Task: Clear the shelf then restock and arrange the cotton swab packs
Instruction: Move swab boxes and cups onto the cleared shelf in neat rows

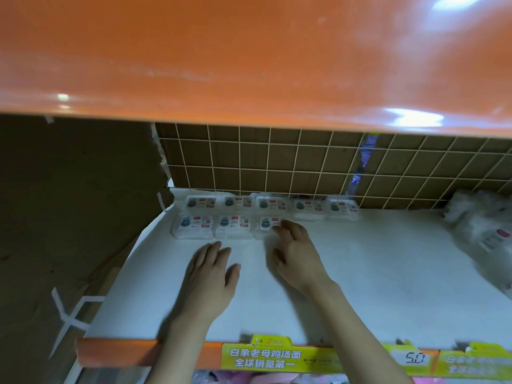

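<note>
White shelf (pixel 360 273): both hands flat, R hand (pixel 296 256) touching pack (pixel 267 227).

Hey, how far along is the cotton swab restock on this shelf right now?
Done: the white shelf looks cleared, and five packs line the back row against the wire grid. In hand: the front row has three packs; the right hand touches the third pack, the left hand hovers open. Left: finishing the front row, probably from the pile of bags at the right.
</note>
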A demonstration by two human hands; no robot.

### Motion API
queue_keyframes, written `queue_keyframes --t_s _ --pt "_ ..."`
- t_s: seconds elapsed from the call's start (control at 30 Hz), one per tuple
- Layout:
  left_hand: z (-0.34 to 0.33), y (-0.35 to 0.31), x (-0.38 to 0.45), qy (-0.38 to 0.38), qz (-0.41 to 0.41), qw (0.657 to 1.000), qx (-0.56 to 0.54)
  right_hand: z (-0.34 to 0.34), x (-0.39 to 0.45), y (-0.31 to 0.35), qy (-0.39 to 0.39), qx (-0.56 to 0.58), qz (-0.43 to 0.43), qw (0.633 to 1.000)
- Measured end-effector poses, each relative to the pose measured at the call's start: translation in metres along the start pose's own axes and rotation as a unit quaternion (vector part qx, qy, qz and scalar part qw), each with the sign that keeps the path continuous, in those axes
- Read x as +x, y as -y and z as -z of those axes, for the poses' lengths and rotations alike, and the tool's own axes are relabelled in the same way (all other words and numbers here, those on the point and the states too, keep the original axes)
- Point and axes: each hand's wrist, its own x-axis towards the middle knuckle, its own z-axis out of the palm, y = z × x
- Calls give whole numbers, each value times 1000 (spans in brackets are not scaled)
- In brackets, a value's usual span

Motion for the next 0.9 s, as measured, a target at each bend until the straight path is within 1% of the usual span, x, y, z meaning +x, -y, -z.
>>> queue_keyframes --t_s 0.13,0.27,0.5,0.57,0.73,0.8,0.9 --pt "0 1 1 10 0 999 37 1 -5 -1 -3 2 -3 1000" --pt "1 0 2 12 2 998 57 6 -24 -9 -6 8 -28 1000" --pt "2 -6 8 -34 -9 999 21 27 -71 -43 -60 17 -55 997" --pt "2 -15 6 -44 -12 999 11 37 -83 -59 -62 31 -69 995" --pt "-9 -69 -4 -64 13 998 -6 69 -111 -109 -53 38 -91 994" --pt "-16 -101 -11 -54 15 998 -10 84 -125 -130 -55 39 -81 994" --pt "-27 -149 -21 -17 14 1000 -6 106 -145 -163 -50 44 -75 995"
